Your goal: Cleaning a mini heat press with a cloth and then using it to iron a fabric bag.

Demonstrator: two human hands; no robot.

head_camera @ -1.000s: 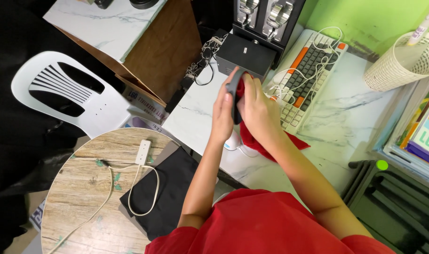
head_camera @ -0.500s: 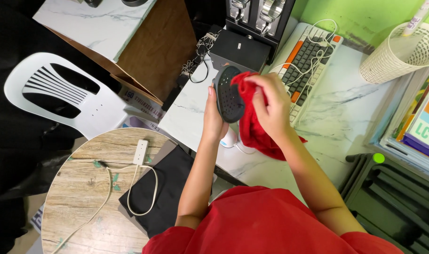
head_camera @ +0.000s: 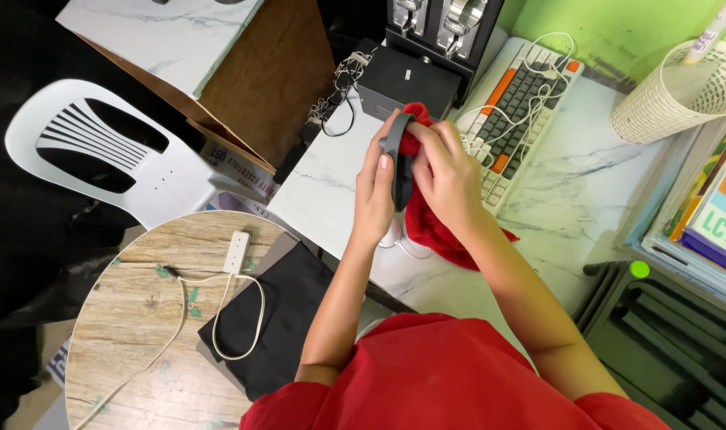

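now the dark oval object [head_camera: 396, 159] is turned edge-on to the camera, where half a second ago its broad flat face looked up; a second ago it was mostly hidden between the hands. the left hand [head_camera: 375, 187] grips it from the left, fingers wrapped up its side and thumb laid along the near edge. the right hand [head_camera: 446, 175] is clenched on the red cloth [head_camera: 431, 227], pressing a bunched part of it against the object's far side, so cloth now shows above the rim near the top as well as hanging below the wrist. both hands sit a little higher over the white marble table [head_camera: 562, 199] than before, just in front of the black box [head_camera: 399, 80] and just left of the grey and orange keyboard [head_camera: 522, 103]. the white plastic chair [head_camera: 100, 143], the round wooden table [head_camera: 140, 318] with its white cable and the woven basket [head_camera: 681, 91] lie as they did.
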